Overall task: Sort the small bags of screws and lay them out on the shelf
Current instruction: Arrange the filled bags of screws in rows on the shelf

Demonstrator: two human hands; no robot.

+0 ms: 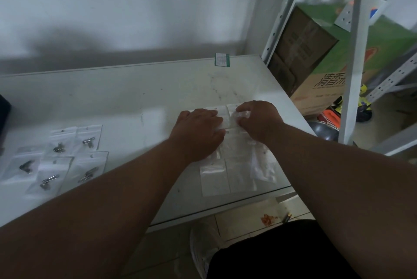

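On the white shelf [135, 89], several small clear bags with dark metal screws [61, 157] lie in a group at the left. To the right, several clear bags with pale contents [228, 172] lie in rows near the front edge. My left hand [198, 134] lies flat on the upper bags of that right group, fingers straight. My right hand [259, 121] pinches a small clear bag [242, 114] at the far end of the rows, fingers curled on it.
A small green-edged packet [222, 60] stands at the shelf's back edge. A dark object [3, 116] sits at the far left. Right of the shelf are metal rack posts [352, 71], a green and brown cardboard box [316, 57] and clutter on the floor.
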